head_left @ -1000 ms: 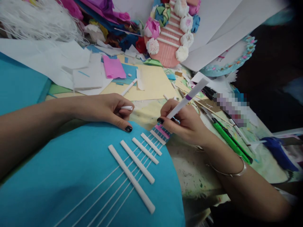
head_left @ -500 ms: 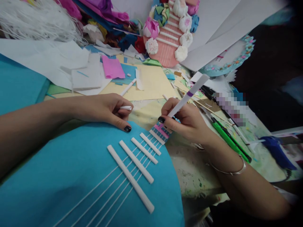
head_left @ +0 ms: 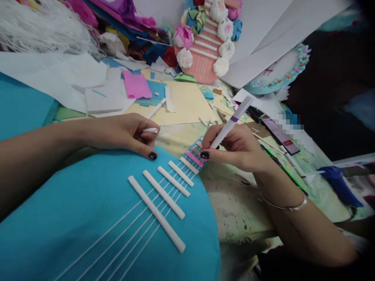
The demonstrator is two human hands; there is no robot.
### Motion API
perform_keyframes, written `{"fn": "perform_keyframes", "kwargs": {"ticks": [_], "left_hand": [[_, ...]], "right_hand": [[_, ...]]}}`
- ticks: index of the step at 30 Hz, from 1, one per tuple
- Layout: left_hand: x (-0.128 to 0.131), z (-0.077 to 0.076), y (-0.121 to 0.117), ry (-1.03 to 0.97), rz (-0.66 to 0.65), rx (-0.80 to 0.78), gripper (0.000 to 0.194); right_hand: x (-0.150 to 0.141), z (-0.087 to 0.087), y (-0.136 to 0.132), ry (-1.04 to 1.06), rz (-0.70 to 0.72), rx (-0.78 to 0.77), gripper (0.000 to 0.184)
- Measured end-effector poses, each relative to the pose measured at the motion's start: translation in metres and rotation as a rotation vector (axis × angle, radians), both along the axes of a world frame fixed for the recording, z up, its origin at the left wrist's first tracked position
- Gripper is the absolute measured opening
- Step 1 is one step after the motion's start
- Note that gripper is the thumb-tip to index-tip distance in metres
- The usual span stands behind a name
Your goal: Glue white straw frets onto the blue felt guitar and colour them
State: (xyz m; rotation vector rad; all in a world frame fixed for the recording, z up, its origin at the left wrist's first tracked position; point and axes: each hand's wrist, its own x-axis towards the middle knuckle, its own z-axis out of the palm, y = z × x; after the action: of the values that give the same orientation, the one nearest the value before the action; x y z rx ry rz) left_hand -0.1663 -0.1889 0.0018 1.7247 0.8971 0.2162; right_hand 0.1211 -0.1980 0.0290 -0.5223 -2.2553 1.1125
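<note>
In my left hand (head_left: 129,134), curled closed, a short white stick-like piece (head_left: 151,130) pokes out between the fingers; the rest of it is hidden. The thumb of that hand lies on the rim of a blue guitar-shaped craft (head_left: 111,175). White strings run along the craft, crossed by several white strips (head_left: 164,195) and, farther up, pink ones (head_left: 193,158). My right hand (head_left: 231,150) pinches a white pen (head_left: 233,121) with a purple band, tilted up to the right over the neck. Its lower end is at my fingertips.
A pink guitar craft with paper flowers (head_left: 202,50) stands at the back. Pink paper (head_left: 136,84) and a white pen (head_left: 156,108) lie behind my left hand. To the right are a phone (head_left: 279,134), a green cutter (head_left: 288,173) and a blue glue gun (head_left: 341,185).
The blue craft and my left hand appear slightly farther left and up in view. My right hand with the pen sits slightly lower, and the pink strips on the neck show more.
</note>
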Motion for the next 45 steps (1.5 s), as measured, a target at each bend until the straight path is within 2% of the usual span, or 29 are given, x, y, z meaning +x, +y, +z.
{"fn": "perform_keyframes", "kwargs": {"ticks": [10, 15, 26, 45], "left_hand": [[0.0018, -0.0001, 0.0007, -0.008, 0.012, 0.000, 0.046], [0.0021, -0.0009, 0.0014, -0.026, 0.001, -0.002, 0.046], [0.0027, 0.0022, -0.0005, -0.004, 0.023, -0.005, 0.046], [0.0019, 0.0019, -0.0004, 0.000, 0.020, -0.006, 0.044]], "right_hand": [[0.0014, -0.0030, 0.0012, -0.051, 0.004, -0.026, 0.008], [0.0016, -0.0030, 0.0013, 0.004, -0.015, -0.040, 0.009], [0.0009, -0.0036, 0.0009, -0.038, -0.004, -0.059, 0.008], [0.0024, -0.0064, 0.0032, 0.018, -0.050, -0.154, 0.007]]}}
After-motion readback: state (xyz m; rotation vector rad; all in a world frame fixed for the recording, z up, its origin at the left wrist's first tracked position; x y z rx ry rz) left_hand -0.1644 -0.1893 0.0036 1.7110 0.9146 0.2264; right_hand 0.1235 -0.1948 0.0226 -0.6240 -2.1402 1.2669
